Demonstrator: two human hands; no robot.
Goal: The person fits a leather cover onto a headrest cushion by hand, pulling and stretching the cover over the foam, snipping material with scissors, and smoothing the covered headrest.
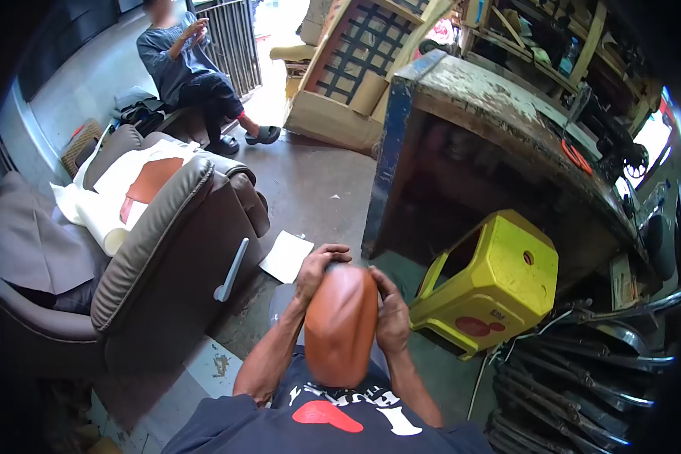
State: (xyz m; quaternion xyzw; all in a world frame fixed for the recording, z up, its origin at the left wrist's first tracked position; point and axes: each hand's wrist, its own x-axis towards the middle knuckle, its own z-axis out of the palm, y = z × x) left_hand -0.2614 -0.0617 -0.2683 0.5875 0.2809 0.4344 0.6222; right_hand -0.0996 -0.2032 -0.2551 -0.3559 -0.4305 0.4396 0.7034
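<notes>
A padded piece covered in orange-brown leather (342, 321) stands in front of my chest, with creases running down its face. My left hand (318, 272) is at its upper left side, the fingers bent over the far top edge. At its upper right side is my right hand (392, 314), with the fingers curled against the edge. Both hands hold the piece between them. The far side of the piece and some fingertips are hidden.
A grey recliner (159, 227) with rolled white material (102, 227) stands left. A yellow stool (499, 280) lies tipped at right, beside a worn workbench (477, 87) and stacked metal frames (567, 386). A person (181, 60) sits at the back left. White paper (286, 256) lies on the floor.
</notes>
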